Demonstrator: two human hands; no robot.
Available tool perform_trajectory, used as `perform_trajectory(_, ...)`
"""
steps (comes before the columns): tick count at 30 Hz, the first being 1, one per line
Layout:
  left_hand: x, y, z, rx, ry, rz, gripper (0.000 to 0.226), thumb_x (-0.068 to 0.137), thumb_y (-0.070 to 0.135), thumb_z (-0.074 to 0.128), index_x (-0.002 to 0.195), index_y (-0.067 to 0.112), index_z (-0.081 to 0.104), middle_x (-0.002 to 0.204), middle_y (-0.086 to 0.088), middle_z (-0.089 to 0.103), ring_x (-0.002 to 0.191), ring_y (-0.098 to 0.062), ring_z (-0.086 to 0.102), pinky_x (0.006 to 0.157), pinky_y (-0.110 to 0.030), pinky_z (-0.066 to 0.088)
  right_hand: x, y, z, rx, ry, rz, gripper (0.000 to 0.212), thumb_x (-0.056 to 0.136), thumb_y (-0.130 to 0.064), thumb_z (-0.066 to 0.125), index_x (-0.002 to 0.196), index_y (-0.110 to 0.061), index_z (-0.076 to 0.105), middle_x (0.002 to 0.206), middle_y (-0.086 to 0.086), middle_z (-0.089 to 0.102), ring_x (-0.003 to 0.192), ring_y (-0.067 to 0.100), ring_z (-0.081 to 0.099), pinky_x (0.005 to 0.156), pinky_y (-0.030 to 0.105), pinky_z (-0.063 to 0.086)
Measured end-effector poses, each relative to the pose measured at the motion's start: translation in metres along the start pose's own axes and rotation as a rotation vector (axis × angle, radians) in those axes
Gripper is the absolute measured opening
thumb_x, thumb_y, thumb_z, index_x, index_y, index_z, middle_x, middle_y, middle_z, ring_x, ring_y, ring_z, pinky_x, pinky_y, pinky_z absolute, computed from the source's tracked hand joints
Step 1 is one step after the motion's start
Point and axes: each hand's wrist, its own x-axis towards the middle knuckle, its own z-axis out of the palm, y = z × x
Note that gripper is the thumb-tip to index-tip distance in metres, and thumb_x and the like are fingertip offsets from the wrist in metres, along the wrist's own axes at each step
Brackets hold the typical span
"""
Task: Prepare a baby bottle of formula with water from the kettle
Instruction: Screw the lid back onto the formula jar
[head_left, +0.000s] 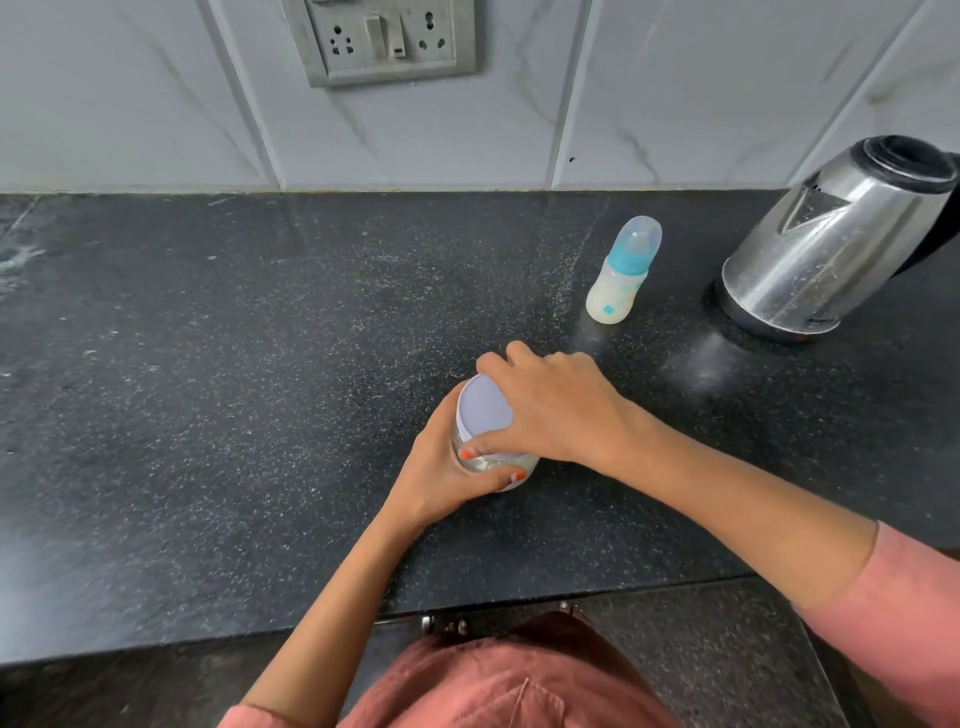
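Right hand (556, 410) is curled over the lid (483, 405), rim pinched by thumb and fingers. Left hand (447, 467) is wrapped round the jar (493, 466) body. Jar is judged rigid, smooth, possibly glass, so slippery and breakable; best held low on the body. Baby bottle (621, 275), capped with milky contents, stands upright on the countertop (260, 364) beyond, near the kettle (831, 239); judged light and easily tipped.

On a black countertop (208, 389), the left hand (447, 467) grips a jar (493, 462) while the right hand (556, 410) grasps its pale lid (483, 408); a capped baby bottle (621, 275) stands beside a steel kettle (831, 239).
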Motion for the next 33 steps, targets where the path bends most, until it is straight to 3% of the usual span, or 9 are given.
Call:
perform_trajectory(4,0.000,0.001,-0.001,0.028,-0.010,-0.008,0.083,0.050,0.046,0.078,0.121,0.049,0.037,0.123,0.020,0.053,0.115,0.005,0.049,0.092,-0.016,0.042,0.000,0.013,-0.009,0.274,-0.242,-0.163,0.081,0.077,-0.047,0.064,0.142,-0.029,0.020,0.145,0.002,0.029,0.130,0.024,0.035,0.099,0.040,0.036)
perform_trajectory(6,-0.001,0.001,-0.001,0.025,-0.004,0.006,0.078,0.050,0.045,0.079,0.117,0.050,0.040,0.117,0.027,0.054,0.110,0.012,0.049,0.086,-0.007,0.039,0.001,0.016,-0.014,0.350,-0.322,-0.272,0.074,0.080,-0.027,0.066,0.141,-0.031,0.025,0.149,0.002,0.023,0.132,0.021,0.032,0.105,0.035,0.032)
perform_trajectory(13,0.000,0.001,-0.001,0.006,-0.003,0.023,0.076,0.051,0.040,0.079,0.114,0.058,0.042,0.113,0.028,0.057,0.107,0.003,0.055,0.083,-0.014,0.045,-0.001,-0.002,-0.002,0.087,0.018,-0.044,0.059,0.078,-0.056,0.055,0.126,-0.022,0.047,0.111,0.008,0.050,0.094,0.032,0.059,0.066,0.034,0.036)
perform_trajectory(17,0.000,0.000,0.000,0.002,-0.002,0.021,0.078,0.051,0.040,0.078,0.115,0.062,0.039,0.115,0.029,0.056,0.110,0.005,0.053,0.086,-0.013,0.044,-0.001,-0.002,0.002,0.157,-0.062,0.036,0.074,0.075,-0.066,0.052,0.134,-0.024,0.036,0.123,0.008,0.045,0.107,0.033,0.055,0.074,0.036,0.038)
perform_trajectory(21,0.000,0.000,-0.001,0.014,-0.010,0.034,0.078,0.054,0.043,0.079,0.119,0.056,0.038,0.119,0.030,0.054,0.113,0.011,0.049,0.087,-0.005,0.039,-0.002,0.013,-0.008,0.281,-0.283,-0.192,0.082,0.077,-0.036,0.068,0.142,-0.039,0.018,0.153,0.002,0.015,0.139,0.024,0.018,0.104,0.044,0.031)
perform_trajectory(23,-0.001,0.000,0.000,0.015,0.003,0.026,0.078,0.053,0.045,0.079,0.118,0.054,0.038,0.120,0.030,0.052,0.113,0.013,0.047,0.086,-0.003,0.037,-0.001,0.016,-0.010,0.263,-0.289,-0.243,0.075,0.079,-0.025,0.067,0.140,-0.041,0.025,0.150,0.000,0.021,0.137,0.022,0.022,0.095,0.040,0.038)
perform_trajectory(26,0.000,-0.001,0.000,0.001,0.001,0.018,0.077,0.051,0.042,0.080,0.116,0.054,0.041,0.115,0.029,0.056,0.110,0.008,0.051,0.085,-0.008,0.040,0.000,0.013,-0.007,0.148,-0.159,-0.210,0.066,0.077,-0.038,0.065,0.135,-0.039,0.034,0.134,-0.002,0.038,0.118,0.023,0.041,0.074,0.033,0.036)
perform_trajectory(29,0.001,-0.001,0.000,0.004,0.003,0.007,0.077,0.050,0.040,0.079,0.115,0.058,0.041,0.114,0.023,0.058,0.108,0.002,0.055,0.085,-0.019,0.046,-0.001,0.003,0.000,0.077,-0.018,-0.044,0.064,0.075,-0.058,0.058,0.131,-0.032,0.040,0.118,0.003,0.046,0.103,0.026,0.049,0.068,0.034,0.033)
perform_trajectory(33,0.000,0.000,0.000,0.003,-0.002,0.024,0.079,0.052,0.039,0.078,0.114,0.065,0.038,0.115,0.031,0.056,0.109,0.005,0.054,0.083,-0.012,0.045,-0.003,0.002,0.005,0.078,-0.007,0.042,0.074,0.074,-0.072,0.044,0.135,-0.030,0.034,0.121,0.005,0.044,0.105,0.026,0.047,0.069,0.035,0.031)
